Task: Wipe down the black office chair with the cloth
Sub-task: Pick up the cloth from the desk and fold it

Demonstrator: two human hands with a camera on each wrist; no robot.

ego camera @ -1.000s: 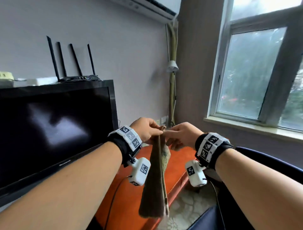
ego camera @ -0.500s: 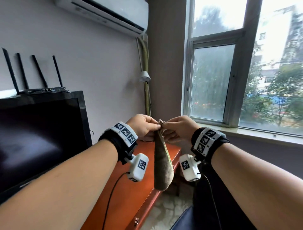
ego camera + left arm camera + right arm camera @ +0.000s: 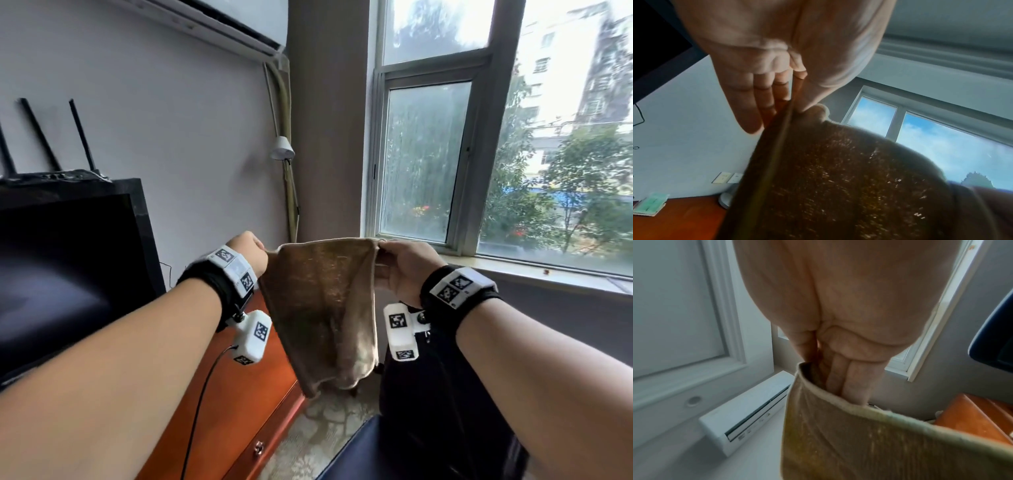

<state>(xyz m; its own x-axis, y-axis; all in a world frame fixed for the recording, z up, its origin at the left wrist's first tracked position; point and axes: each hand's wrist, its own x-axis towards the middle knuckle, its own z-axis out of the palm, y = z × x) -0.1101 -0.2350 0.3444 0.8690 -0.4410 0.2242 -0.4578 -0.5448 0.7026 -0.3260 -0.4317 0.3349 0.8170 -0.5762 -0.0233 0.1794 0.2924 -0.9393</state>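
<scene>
A brown cloth point(image 3: 322, 308) hangs spread out between my two hands at chest height. My left hand point(image 3: 251, 251) pinches its upper left corner, and my right hand point(image 3: 399, 260) pinches its upper right corner. In the left wrist view the cloth point(image 3: 838, 186) fills the lower half, its edge held between thumb and fingers. Seen from the right wrist, the cloth point(image 3: 869, 443) hangs from the curled fingers point(image 3: 840, 374). Part of the black office chair point(image 3: 428, 411) shows low down under my right forearm, its dark seat edge point(image 3: 352, 448) nearest me.
An orange wooden cabinet point(image 3: 246, 404) runs along the left, with a black television point(image 3: 68, 267) on it. A window point(image 3: 496, 144) fills the right wall above a sill. An air conditioner point(image 3: 219, 24) hangs high on the wall. Patterned floor point(image 3: 308, 435) lies between cabinet and chair.
My hands have moved apart, spreading the cloth from a folded bundle into a flat sheet. The view has swung right toward the window.
</scene>
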